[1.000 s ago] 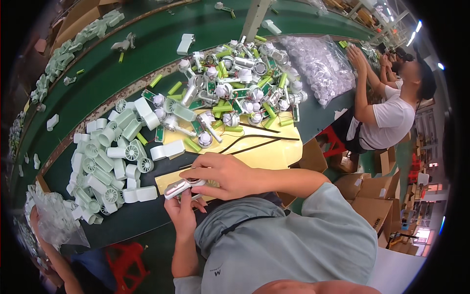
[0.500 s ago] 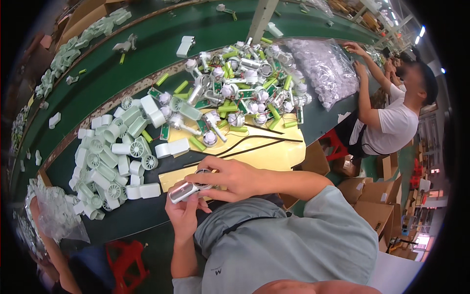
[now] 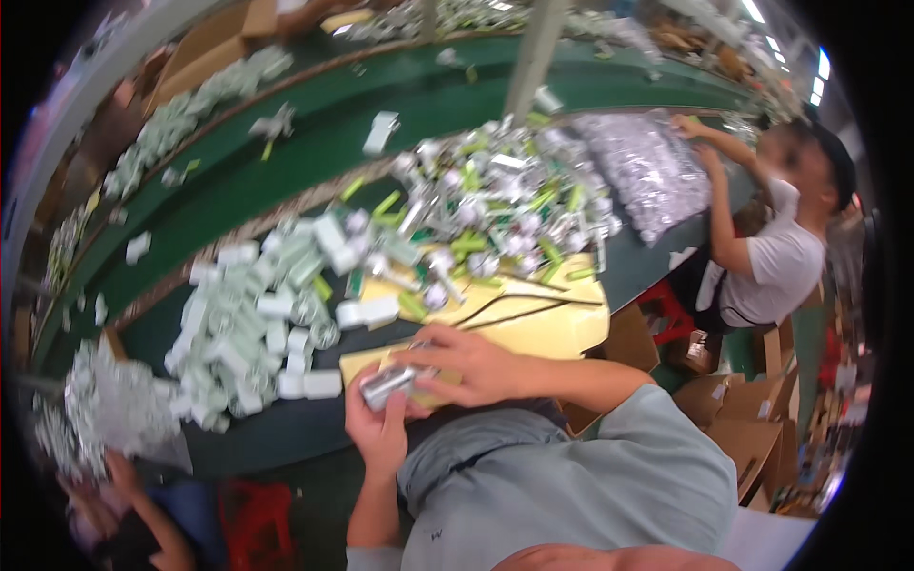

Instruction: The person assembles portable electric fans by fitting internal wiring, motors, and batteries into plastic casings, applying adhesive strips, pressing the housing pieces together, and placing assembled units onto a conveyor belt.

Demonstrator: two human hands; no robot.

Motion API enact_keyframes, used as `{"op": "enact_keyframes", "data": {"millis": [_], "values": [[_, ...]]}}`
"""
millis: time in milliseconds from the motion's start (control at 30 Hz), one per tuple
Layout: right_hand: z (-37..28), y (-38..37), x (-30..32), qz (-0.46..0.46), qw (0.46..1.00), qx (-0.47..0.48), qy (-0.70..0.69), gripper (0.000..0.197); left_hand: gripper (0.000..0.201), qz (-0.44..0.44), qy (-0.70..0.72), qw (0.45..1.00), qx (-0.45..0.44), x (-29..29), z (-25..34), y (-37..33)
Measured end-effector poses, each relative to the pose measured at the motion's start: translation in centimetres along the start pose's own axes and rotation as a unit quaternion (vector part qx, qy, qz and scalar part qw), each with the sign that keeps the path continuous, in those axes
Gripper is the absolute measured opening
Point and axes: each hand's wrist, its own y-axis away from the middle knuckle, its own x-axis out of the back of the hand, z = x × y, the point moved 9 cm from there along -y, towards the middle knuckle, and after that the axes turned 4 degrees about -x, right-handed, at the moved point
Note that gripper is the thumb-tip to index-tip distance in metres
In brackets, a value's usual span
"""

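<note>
**Green bench, parts in heaps**

Long green table point(image 3: 286, 181), curved by the lens, in a crowded workshop. Yellow board point(image 3: 552, 328) lies at its near edge. White boxes point(image 3: 252, 324) heaped at left; silver-and-green parts point(image 3: 495, 209) piled mid-table; clear bags point(image 3: 647, 171) further right, a co-worker point(image 3: 771, 257) reaching in. Cardboard cartons point(image 3: 752, 428) on floor, contents unclear. Left hand point(image 3: 381, 423) and right hand point(image 3: 471, 366) both grasp a silver cylinder point(image 3: 388, 385) above the table's near edge.

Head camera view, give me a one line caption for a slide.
Both hands, left hand and right hand, grip a small silver cylinder over a green table.
</note>
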Motion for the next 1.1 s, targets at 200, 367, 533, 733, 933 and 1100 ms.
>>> {"op": "enact_keyframes", "data": {"millis": [200,367,533,733,933,1100], "values": [[0.2,-0.7,2.2,0.019,0.999,-0.031,-0.004,0.042,0.044,-0.035,0.046,0.998,0.023,-1.9,0.3,-1.6],[0.7,-1.0,1.6,0.029,0.999,-0.028,-0.036,0.044,0.044,-0.028,0.028,0.999,0.013,-1.5,0.7,-1.4],[0.3,-0.6,1.3,0.027,0.999,-0.016,-0.027,0.045,0.043,-0.017,0.016,1.000,-0.010,-1.4,1.1,-0.9],[0.3,-0.2,0.9,0.020,0.999,-0.019,-0.024,0.045,0.046,-0.039,-0.011,0.998,-0.043,-1.7,1.6,-0.9],[0.2,-0.6,1.4,0.018,0.999,0.004,-0.031,0.044,0.053,-0.044,-0.030,0.998,-0.039,-1.8,1.5,-1.2],[0.6,-0.8,1.1,0.013,0.999,-0.027,-0.032,0.046,0.053,-0.046,-0.008,0.999,-0.025,-1.6,1.3,-1.4]]}}
